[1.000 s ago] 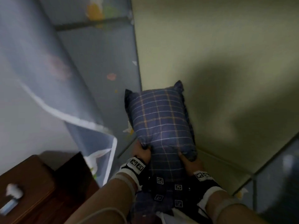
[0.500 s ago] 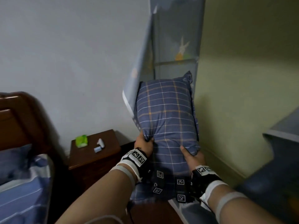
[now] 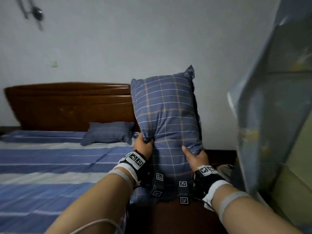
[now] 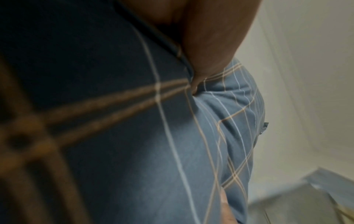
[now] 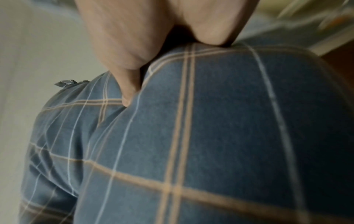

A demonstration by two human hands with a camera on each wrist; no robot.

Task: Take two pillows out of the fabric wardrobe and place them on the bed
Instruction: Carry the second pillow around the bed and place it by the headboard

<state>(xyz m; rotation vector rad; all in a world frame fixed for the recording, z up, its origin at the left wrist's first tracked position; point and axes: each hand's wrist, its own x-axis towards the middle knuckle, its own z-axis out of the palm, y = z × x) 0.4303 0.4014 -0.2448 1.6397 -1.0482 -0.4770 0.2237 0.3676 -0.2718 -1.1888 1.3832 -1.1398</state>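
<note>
Pillow hides both hands' fingers beyond it.

My forearms bare. Grey band around left forearm, another on right. Black wrist rigs with white cuffs, black-and-white square markers, hanging tagged straps. Thin cable below left arm.

**What we are not seeing**

Beyond our left hand and right hand, the pillow is hiding our fingertips and part of the headboard. The wardrobe beside our right hand is blurring, running off-frame.
</note>
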